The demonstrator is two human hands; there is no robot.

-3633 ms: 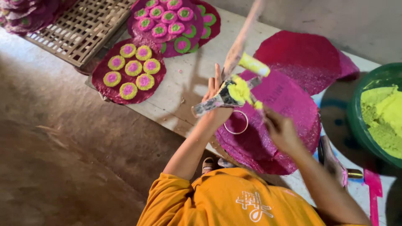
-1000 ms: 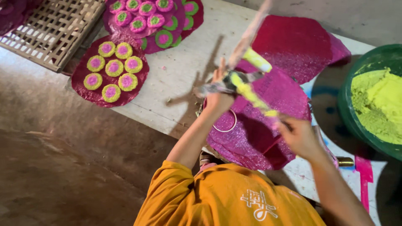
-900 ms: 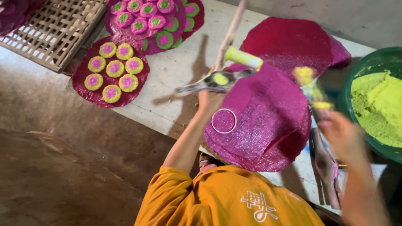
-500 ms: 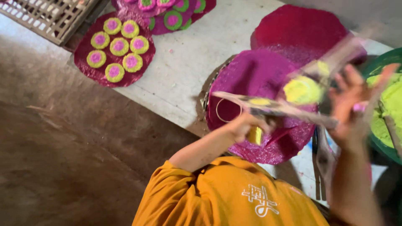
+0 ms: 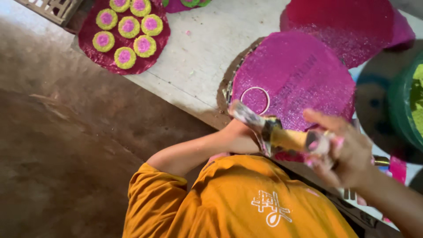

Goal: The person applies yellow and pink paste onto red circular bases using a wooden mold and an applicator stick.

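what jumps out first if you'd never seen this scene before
The big round magenta mat fills the middle of the pale table, with a small white ring lying on it. At the upper left, a smaller mat carries six yellow-green cakes with pink centres. In the foreground both hands, left hand and right hand, grip a blurred yellow-smeared tool above an orange shirt.

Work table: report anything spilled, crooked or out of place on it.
Little stands out. A few small pink crumbs lie loose on the bare table beside the disc of green-and-pink rounds. The white ring sits alone on the pink mat.
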